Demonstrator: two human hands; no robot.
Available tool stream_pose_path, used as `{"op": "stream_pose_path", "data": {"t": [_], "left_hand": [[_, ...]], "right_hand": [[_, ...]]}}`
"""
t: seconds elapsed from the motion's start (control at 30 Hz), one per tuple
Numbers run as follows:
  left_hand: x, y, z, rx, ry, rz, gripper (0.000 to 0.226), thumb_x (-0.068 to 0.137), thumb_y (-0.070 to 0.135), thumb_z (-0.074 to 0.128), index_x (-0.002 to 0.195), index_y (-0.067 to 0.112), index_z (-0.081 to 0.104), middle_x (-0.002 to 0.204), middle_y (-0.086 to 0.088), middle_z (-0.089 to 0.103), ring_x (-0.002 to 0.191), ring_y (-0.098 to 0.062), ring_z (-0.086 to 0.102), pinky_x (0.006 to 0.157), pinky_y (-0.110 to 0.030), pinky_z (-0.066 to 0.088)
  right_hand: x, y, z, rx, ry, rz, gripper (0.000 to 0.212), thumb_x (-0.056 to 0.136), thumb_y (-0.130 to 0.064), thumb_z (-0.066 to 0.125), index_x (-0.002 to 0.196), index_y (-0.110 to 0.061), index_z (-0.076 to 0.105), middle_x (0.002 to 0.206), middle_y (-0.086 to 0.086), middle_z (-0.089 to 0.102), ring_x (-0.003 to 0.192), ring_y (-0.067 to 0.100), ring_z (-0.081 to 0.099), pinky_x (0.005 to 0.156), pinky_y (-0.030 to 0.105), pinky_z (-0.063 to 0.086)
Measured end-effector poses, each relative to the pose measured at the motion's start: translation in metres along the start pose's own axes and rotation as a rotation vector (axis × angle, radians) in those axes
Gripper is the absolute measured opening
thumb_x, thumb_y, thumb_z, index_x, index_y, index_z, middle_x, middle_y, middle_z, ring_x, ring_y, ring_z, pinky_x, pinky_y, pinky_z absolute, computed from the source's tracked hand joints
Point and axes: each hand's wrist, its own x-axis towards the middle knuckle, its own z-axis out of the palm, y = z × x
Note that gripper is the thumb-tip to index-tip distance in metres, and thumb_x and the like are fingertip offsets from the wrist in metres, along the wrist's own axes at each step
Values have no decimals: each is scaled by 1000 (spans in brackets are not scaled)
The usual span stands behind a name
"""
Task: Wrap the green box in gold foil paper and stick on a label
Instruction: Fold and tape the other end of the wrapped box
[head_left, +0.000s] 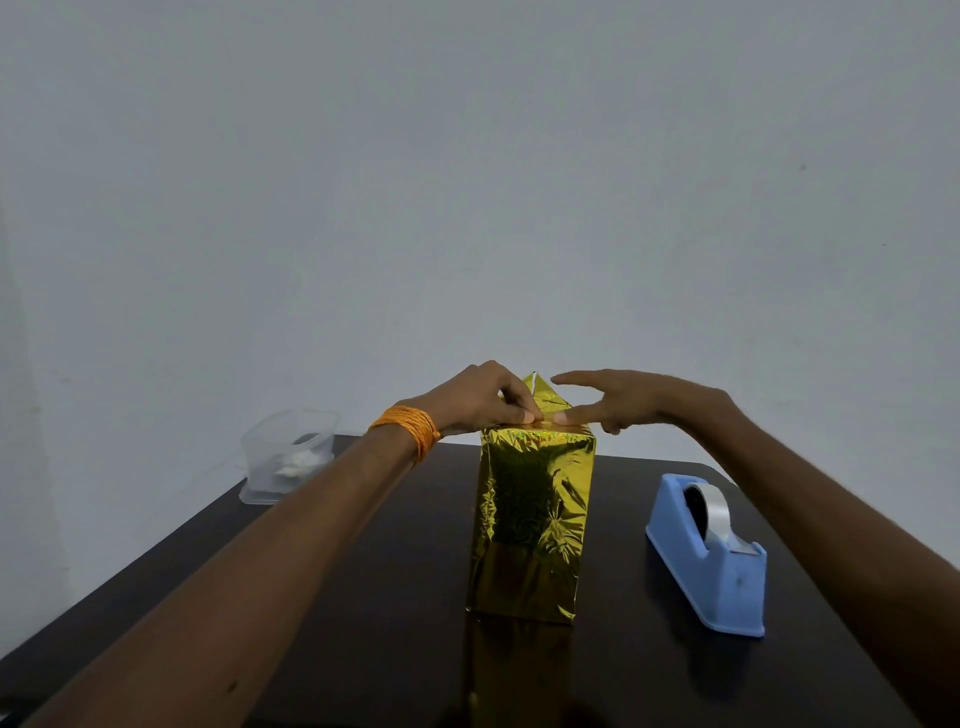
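Box (530, 525) stands upright at the middle of a dark desk (389, 623), every visible side sheathed in gold foil paper (535, 467). Both of the person's arms reach over it to its top end.

The left hand (478, 400), an orange thread band (408, 428) wound round its wrist, comes in from the left. Its curled fingers and thumb pinch the foil at the near top edge, beside a triangular flap (543, 392) that stands up from the far side of the top.

The right hand (639, 400) comes in from the right. Its thumb lies flat on the same top edge, almost tip to tip with the left thumb, and its index finger stretches straight out above the flap without gripping it. Whether that finger touches the flap cannot be told.

A blue tape dispenser (711, 566) sits on the desk to the right of the box, well apart from it. A clear plastic container (285, 457) holding something white rests at the far left corner, against a plain pale wall (467, 156).
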Motion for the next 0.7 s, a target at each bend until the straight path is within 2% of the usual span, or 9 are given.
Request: {"op": "stream_pose_path", "data": {"t": [0.07, 0.17, 0.23, 0.33, 0.4, 0.47, 0.57, 0.6, 0.7], "left_hand": [[1, 0, 0, -11, 1, -3, 18, 91, 15, 69, 107, 13, 77, 108, -2, 71, 98, -13, 60, 78, -21, 46], [0, 1, 0, -23, -5, -3, 16, 91, 14, 68, 105, 13, 77, 108, -3, 72, 102, -17, 62, 83, -26, 49], [-2, 1, -1, -18, -4, 1, 16, 92, 15, 67, 104, 16, 77, 106, -2, 70, 100, -17, 61, 85, -30, 50], [-3, 1, -2, 28, -15, 5, 15, 92, 19, 66, 104, 21, 75, 94, 3, 63, 89, -13, 57, 78, -28, 48], [-3, 1, -3, 42, -18, -9, 18, 92, 20, 66, 108, 19, 74, 87, 5, 60, 83, -11, 56, 74, -25, 45], [-4, 2, -3, 21, -13, -31, 20, 92, 19, 67, 111, 16, 73, 82, 5, 59, 78, -9, 56, 72, -23, 44], [-4, 5, -3, 10, -21, -39, 20, 91, 17, 68, 111, 14, 73, 80, 6, 58, 80, -11, 56, 75, -25, 47], [-3, 4, -3, 1, -25, -41, 20, 91, 17, 69, 110, 15, 73, 80, 5, 59, 79, -11, 57, 75, -25, 47], [-4, 1, -3, -11, -17, -44, 18, 91, 18, 69, 108, 16, 73, 82, 3, 60, 80, -12, 57, 74, -22, 45]], "right_hand": [[-3, 13, 18, 35, 145, -18, 65, 95, -59, 52, 153, -38, 31, 77, -11, 56, 82, 15, 64, 81, 31, 45], [-9, 15, 38, 425, 282, 14, 55, 95, -58, 52, 144, -37, 39, 96, 1, 67, 88, 17, 66, 77, 31, 54], [-11, 5, 43, 668, 250, 34, 51, 93, -53, 60, 138, -37, 43, 108, 4, 68, 98, 20, 67, 82, 34, 54], [-3, -7, 56, 806, 192, 51, 53, 82, -37, 75, 129, -37, 51, 113, 0, 67, 104, 18, 64, 82, 35, 51], [2, -9, 65, 925, 201, 101, 52, 74, -33, 77, 121, -35, 57, 112, 2, 69, 102, 18, 65, 84, 38, 49], [4, -9, 71, 1058, 218, 157, 39, 77, -27, 77, 114, -31, 62, 101, 1, 72, 91, 18, 67, 80, 36, 48], [3, -6, 74, 1106, 257, 190, 27, 85, -31, 72, 111, -26, 64, 90, 0, 69, 80, 15, 65, 68, 29, 46], [2, -3, 76, 1123, 268, 188, 31, 86, -35, 72, 114, -25, 63, 93, 2, 69, 82, 16, 65, 68, 30, 47], [-2, 2, 81, 1201, 281, 167, 34, 88, -39, 71, 118, -27, 62, 108, 7, 68, 93, 21, 65, 82, 36, 50]]}}
